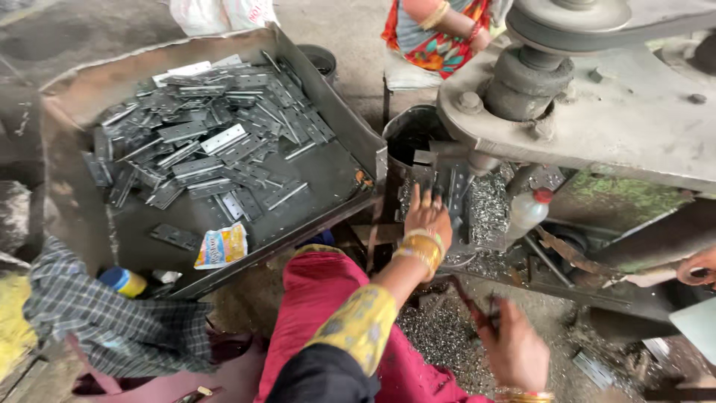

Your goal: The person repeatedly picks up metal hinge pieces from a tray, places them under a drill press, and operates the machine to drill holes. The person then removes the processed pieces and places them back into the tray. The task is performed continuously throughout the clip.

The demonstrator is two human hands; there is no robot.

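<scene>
**Hidden, cropped, blurred**

Left hand [426, 213]: fingertips run under the drill press head [597, 97]; what they touch cannot be told. Right hand [514, 351]: motion-blurred, wrist cut by bottom edge; the dark thing at its fingers [488, 317] unidentifiable. Another person's hand [697, 266] cropped at right edge. Lowest hinges in the tray [328, 175] buried by the pile.
</scene>
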